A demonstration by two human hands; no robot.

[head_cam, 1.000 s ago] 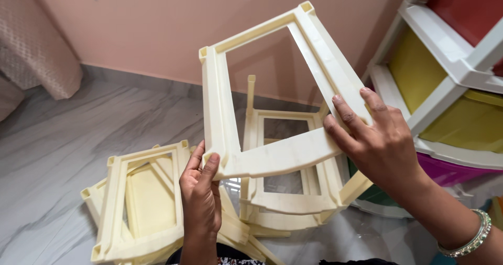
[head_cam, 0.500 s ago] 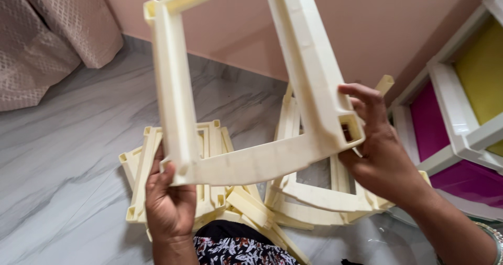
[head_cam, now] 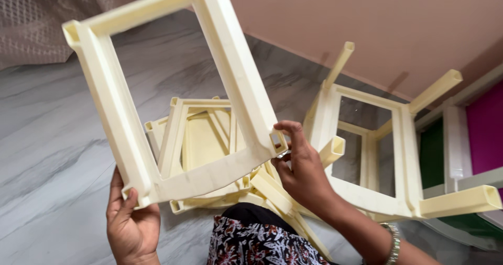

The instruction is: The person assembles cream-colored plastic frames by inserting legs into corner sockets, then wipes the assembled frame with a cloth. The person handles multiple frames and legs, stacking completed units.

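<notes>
Cream plastic frame, rectangular, open in the middle, moulded with smooth matt faces, ribbed channels along its bars and hollow square sockets at the corners; held up tilted above the floor, its near bar spanning from one hand to the other; left hand under the near left corner, fingers curled around the bar, thumb pressed on its front face; right hand at the near right corner, fingertips pinching the edge beside the open socket, a metal bangle on the wrist; beyond the fingers, a flat stack of like frames, same cream plastic, lying on the floor; to the right of the right hand, an assembled frame with posts, its square hollow tubes jutting outward and upward; grey-veined marble floor, polished and glossy; plain pink wall behind; woven beige fabric at far left; drawer unit with green and magenta panels at far right
</notes>
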